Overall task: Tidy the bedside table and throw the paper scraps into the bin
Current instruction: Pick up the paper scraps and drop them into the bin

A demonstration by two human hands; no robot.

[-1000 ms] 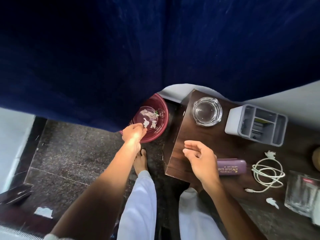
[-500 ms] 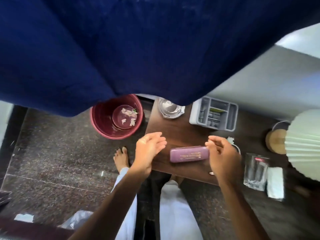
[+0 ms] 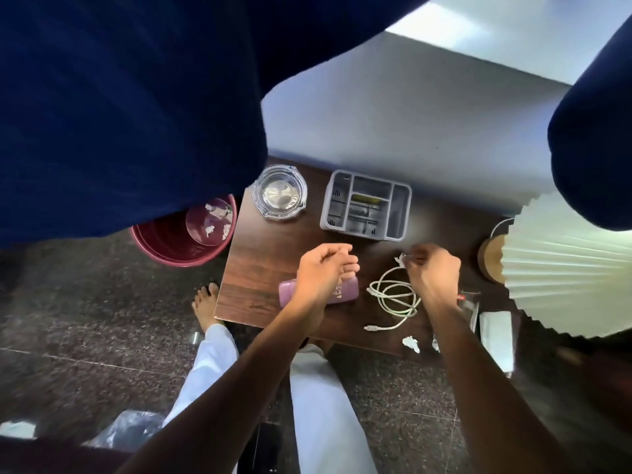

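The dark wooden bedside table (image 3: 263, 254) stands in the middle. My right hand (image 3: 432, 271) pinches a white paper scrap (image 3: 399, 260) at the table's centre, just above a coiled white cable (image 3: 393, 295). My left hand (image 3: 323, 273) hovers loosely curled and empty over a purple glasses case (image 3: 287, 292). Another paper scrap (image 3: 411, 343) lies near the front edge. The maroon bin (image 3: 171, 244) sits on the floor left of the table, partly hidden by a blue curtain, with several scraps inside.
A glass ashtray (image 3: 279, 193) and a grey organiser tray (image 3: 366, 205) stand at the back. A pleated lamp shade (image 3: 567, 268), a drinking glass (image 3: 470, 304) and a folded tissue (image 3: 496, 333) are on the right. Blue curtain (image 3: 130, 107) hangs over the left. My bare foot (image 3: 205, 302) is beside the table.
My view swung right from the bin to the table. My left hand came from the bin to above the glasses case. My right hand moved right and closed on a scrap by the cable.
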